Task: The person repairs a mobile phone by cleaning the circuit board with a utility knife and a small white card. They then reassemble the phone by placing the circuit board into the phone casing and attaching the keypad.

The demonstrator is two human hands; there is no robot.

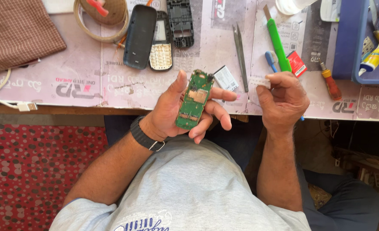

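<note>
— What is the head camera showing at this bench?

— A person is sitting at a worktable (91, 92) covered in a printed mat; the left hand (176, 112) is cradling a green circuit board (194, 100), thumb pressing along one long edge and fingers curling under the other, so the board is resting face up just off the table's near edge, over the lap; the right hand (283, 100) is closing round a small white part (259, 82), pinching it between thumb and forefinger, with a blue-handled tool (270, 59) seeming to run through the fist, though I cannot tell for sure.

— And which step is in hand, as you are judging it?

— The phone is lying in pieces: a dark back cover (139, 36), a keypad panel (161, 47) and a black frame (180, 22) are sitting apart on the mat, so the stripping-down looks done; the bare board is being inspected or cleaned, I would say.

— What is the next move calling for?

— Bringing the white part across to the board while keeping it steady and level; metal tweezers (240, 55), a green utility knife (277, 42) and an orange screwdriver (330, 81) are lying within reach beyond the hands.
</note>
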